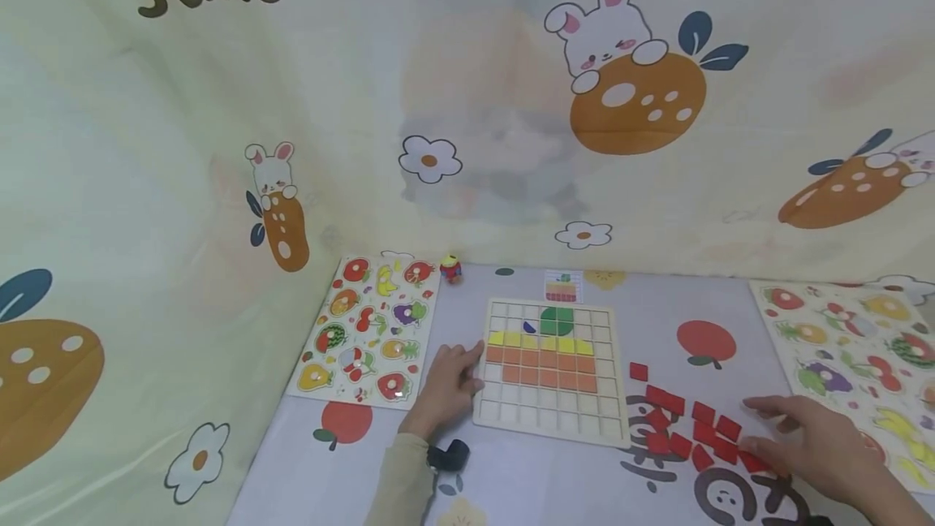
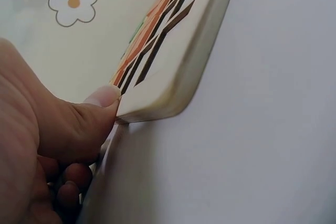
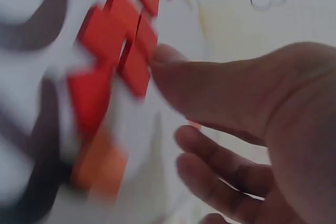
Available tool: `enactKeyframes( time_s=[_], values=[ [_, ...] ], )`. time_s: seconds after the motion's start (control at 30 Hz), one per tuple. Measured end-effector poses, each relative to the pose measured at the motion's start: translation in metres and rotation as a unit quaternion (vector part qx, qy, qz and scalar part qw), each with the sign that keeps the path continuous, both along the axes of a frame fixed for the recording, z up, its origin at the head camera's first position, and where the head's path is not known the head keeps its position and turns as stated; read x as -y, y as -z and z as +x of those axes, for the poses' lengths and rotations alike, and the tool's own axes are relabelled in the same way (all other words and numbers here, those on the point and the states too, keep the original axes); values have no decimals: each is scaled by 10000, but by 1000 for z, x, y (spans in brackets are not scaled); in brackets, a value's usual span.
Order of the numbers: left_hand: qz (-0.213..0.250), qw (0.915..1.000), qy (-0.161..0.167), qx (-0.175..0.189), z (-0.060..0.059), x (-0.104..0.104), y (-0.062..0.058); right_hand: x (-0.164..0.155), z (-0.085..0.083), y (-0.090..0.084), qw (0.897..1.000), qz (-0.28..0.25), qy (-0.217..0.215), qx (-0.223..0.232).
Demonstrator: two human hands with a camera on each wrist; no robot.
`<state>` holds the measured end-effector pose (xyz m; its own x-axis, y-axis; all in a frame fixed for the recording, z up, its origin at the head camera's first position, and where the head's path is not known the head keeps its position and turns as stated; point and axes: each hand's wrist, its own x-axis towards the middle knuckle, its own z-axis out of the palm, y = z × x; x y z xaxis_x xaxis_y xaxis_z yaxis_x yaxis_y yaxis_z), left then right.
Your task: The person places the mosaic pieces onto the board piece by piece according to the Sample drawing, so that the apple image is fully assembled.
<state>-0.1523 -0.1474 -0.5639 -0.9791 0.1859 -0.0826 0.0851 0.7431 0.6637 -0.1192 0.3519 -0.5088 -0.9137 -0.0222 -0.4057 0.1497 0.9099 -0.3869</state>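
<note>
A wooden grid board [image 1: 623,420] lies flat on the table. Orange tiles [image 1: 549,368] fill two rows of it, below a yellow row [image 1: 540,342], a green leaf shape [image 1: 557,321] and a small blue piece [image 1: 529,327]. At the board's left edge rests my left hand [image 1: 444,384], index finger and thumb touching the rim; the left wrist view has the thumb [image 2: 105,96] against a corner. Loose red tiles [image 1: 704,433] lie scattered right of the board. Over their right end hovers my right hand [image 1: 821,441], thumb and fingers apart, the thumb [image 3: 173,72] close to a tile.
A small picture card [image 1: 562,286] sits behind the board, with a small toy figure [image 1: 450,269] to its left. Fruit puzzle boards lie at left [image 1: 365,331] and right [image 1: 855,355]. A printed cloth wall [image 1: 497,209] borders the table's back and left.
</note>
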Motion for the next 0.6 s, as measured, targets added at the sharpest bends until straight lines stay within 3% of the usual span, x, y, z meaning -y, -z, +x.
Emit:
enactKeyframes(
  time_s=[0.1,0.3,0.6],
  values=[
    [-30,10000,-26,26,0,0,0,-17,13,8,9996,32,22,279],
    [31,10000,-41,28,-1,0,3,-23,26,28,9984,-327,346,313],
    [61,10000,-35,-2,-1,1,5,-17,30,25,9973,-305,518,431]
  ],
)
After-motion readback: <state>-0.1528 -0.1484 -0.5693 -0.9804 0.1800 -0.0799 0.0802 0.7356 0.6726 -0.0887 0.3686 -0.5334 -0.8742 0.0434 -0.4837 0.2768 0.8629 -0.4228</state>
